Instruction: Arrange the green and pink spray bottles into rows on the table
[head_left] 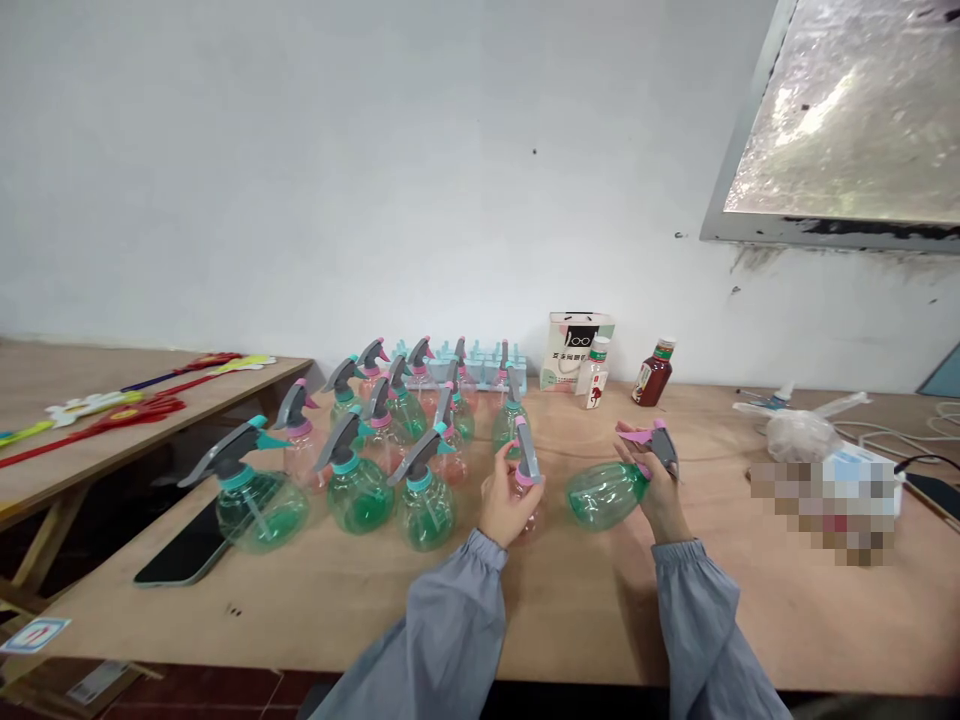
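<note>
My left hand (pixel 501 505) is closed around the grey and pink spray head of an upright clear pinkish spray bottle (pixel 532 522), whose body is partly hidden by my fingers. Held tilted on its side in my right hand (pixel 663 497) is a green spray bottle (pixel 604 496); my fingers wrap its neck, and its pink and grey spray head sticks out above them. To the left stand several more spray bottles in rows, green ones with turquoise collars such as the front green bottle (pixel 426 518), and pinkish ones with pink collars such as the pink bottle (pixel 300 460).
A phone (pixel 184 545) lies at the left, partly behind a bottle. Along the wall are a light blue rack (pixel 484 367), a paper bag (pixel 559 355), a white-labelled bottle (pixel 596 375) and a dark red sauce bottle (pixel 655 375). A plastic bag (pixel 802 437) and cables sit at the right.
</note>
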